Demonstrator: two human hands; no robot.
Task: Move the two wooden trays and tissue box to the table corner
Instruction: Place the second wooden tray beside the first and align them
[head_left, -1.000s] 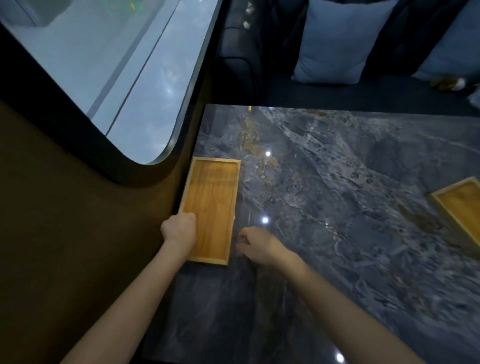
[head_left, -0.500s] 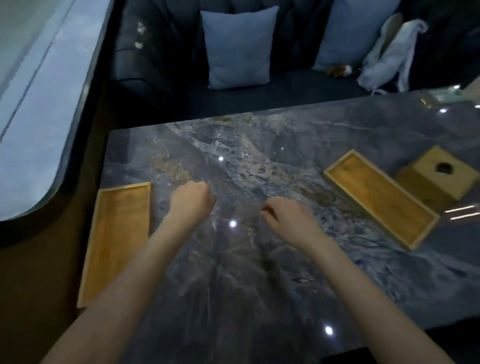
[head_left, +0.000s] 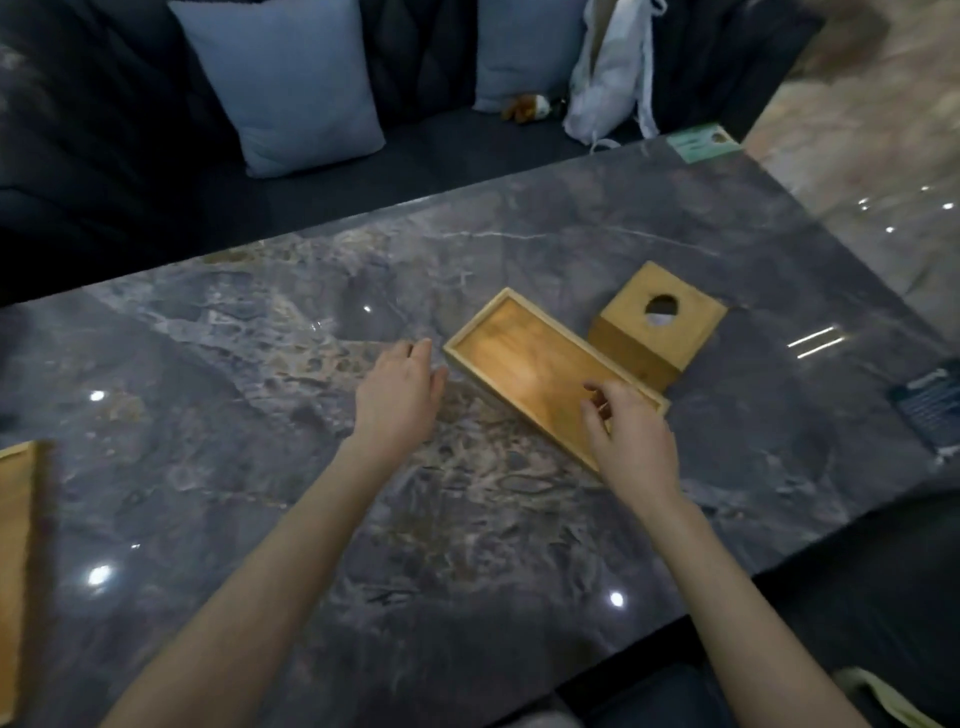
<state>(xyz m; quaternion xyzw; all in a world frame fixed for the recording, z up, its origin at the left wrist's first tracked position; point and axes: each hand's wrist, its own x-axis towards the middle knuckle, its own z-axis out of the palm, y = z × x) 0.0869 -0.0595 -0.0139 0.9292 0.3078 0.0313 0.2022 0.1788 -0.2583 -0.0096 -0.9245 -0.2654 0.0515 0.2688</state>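
Tray (head_left: 540, 364) lies flat and skewed on the bench (head_left: 467, 519), its far long side touching the tissue box (head_left: 657, 325). Right hand (head_left: 631, 436) over its near end, fingers (head_left: 597, 402) loosely curled, holding nothing. Left hand (head_left: 397, 397) just beside the tray's left corner, fingers spread, empty. Second tray (head_left: 13, 545) well left of both hands, at the bench edge. Risk: dragging this tray could nudge the box; glossy top, one-ended grip may let it pivot.
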